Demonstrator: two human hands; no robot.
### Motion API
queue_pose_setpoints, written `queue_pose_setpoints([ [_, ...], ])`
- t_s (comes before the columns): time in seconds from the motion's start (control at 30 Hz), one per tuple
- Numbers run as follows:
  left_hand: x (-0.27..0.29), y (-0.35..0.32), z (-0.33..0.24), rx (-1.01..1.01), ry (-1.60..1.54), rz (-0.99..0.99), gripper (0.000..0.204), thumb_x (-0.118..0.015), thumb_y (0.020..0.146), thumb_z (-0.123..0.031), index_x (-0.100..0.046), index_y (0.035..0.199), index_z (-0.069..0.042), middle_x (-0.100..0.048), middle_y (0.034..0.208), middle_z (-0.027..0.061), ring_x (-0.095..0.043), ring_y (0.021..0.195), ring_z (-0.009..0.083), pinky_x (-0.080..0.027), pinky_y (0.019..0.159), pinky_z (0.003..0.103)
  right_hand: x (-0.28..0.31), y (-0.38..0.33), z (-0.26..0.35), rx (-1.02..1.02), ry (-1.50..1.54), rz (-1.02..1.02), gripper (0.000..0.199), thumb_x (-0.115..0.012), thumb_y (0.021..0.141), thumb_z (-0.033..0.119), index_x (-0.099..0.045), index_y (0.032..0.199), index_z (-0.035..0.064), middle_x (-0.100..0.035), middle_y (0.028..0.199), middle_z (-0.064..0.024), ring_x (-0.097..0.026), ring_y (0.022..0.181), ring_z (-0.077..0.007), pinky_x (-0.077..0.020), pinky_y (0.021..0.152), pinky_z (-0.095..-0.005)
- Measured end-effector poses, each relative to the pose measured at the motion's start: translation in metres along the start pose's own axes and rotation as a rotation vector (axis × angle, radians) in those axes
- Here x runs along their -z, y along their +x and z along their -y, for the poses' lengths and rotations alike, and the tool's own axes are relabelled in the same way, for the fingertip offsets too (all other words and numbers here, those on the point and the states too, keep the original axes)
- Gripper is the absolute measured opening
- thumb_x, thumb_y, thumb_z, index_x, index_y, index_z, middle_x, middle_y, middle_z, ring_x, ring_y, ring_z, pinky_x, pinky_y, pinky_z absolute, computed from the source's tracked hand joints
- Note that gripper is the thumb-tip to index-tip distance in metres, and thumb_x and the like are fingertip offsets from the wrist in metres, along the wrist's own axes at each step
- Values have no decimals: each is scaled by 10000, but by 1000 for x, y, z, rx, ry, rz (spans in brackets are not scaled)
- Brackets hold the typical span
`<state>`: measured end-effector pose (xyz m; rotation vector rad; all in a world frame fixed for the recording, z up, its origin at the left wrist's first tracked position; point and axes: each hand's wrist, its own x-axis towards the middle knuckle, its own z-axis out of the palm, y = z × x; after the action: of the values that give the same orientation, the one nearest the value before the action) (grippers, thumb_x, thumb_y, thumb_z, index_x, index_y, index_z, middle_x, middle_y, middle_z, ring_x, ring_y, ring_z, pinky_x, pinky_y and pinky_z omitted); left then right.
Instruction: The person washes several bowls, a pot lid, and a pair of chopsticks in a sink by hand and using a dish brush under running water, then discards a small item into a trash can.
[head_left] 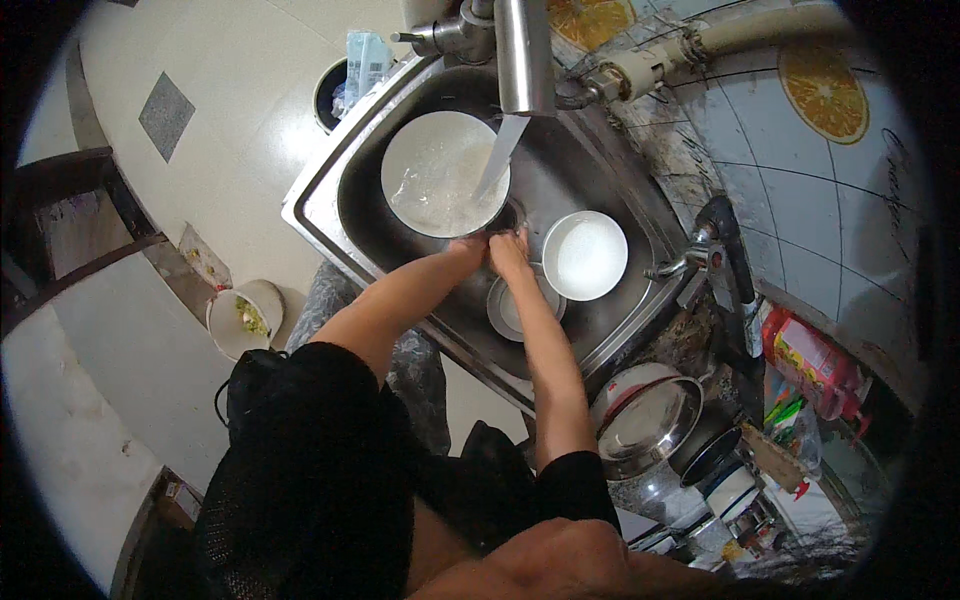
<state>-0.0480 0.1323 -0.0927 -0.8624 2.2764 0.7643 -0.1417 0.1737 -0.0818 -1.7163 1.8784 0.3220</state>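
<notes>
A large white bowl sits in the steel sink, and water from the faucet pours into it. My left hand is at the bowl's near rim, its fingers mostly hidden there. Close beside it, my right hand is closed near the dark drain area; what it grips, if anything, cannot be made out. To its right stands a smaller white bowl. Partly under my right forearm lies a shallow round metal dish.
Right of the sink, a metal basin and a dark pan crowd the counter. A small tap and a pink bottle are near the tiled wall. On the floor at left stands a white bucket with scraps.
</notes>
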Motion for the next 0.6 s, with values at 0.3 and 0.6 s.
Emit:
queue_pose_setpoints([
  [0.3, -2, -6, 3, -320, 215, -155, 258, -483, 733, -156, -542, 930, -1, -554, 985, 116, -486, 974, 274, -437, 752, 361, -2, -26, -4, 68, -44, -114, 222, -519, 671, 123, -575, 875, 57, -581, 909, -89, -483, 964, -225, -240, 915, -436],
  [0.6, 16, -45, 1, -613, 273, -628, 164, -522, 627, -132, -587, 704, -3, -584, 729, 82, -525, 763, 229, -472, 575, 291, 34, -99, 15, -16, 323, -538, 281, -569, 689, 101, -540, 959, 27, -532, 917, -135, -463, 918, -279, -345, 825, -374],
])
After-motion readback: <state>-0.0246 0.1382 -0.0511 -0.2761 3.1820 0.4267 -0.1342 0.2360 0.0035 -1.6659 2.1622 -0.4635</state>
